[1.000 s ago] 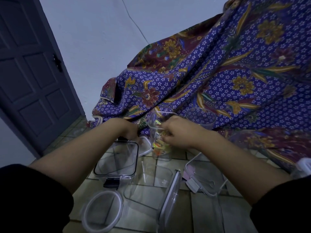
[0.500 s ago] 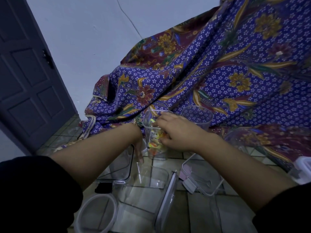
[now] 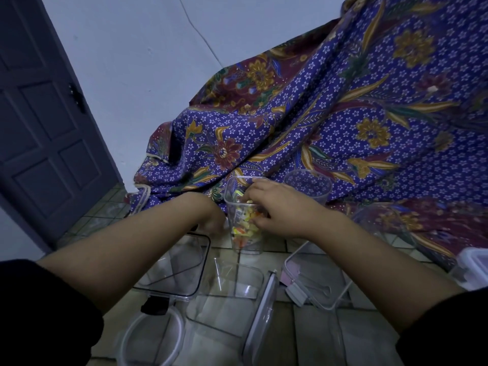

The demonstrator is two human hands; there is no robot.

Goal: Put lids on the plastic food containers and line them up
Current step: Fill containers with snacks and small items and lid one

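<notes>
My left hand [image 3: 211,223] has dropped from the black-rimmed container [image 3: 179,265] to the floor beside the tall candy-filled container [image 3: 245,220]; its fingers are hidden. My right hand [image 3: 277,210] still clasps that container's rim, lid not yet fitted.

A dim room corner with a tiled floor and draped cloth.

A pale wall [image 3: 137,56] ran behind, marked by a thin crack [image 3: 200,33] slanting down it. At the left stood a dark grey panelled door [image 3: 45,133], shut, with a small dark latch fitting [image 3: 78,97] at its edge. A purple floral batik cloth [image 3: 343,122] hung draped over something hidden, spilling down to the floor. The floor [image 3: 311,336] was laid with pale square tiles and dark grout lines. The light was low and bluish.
</notes>
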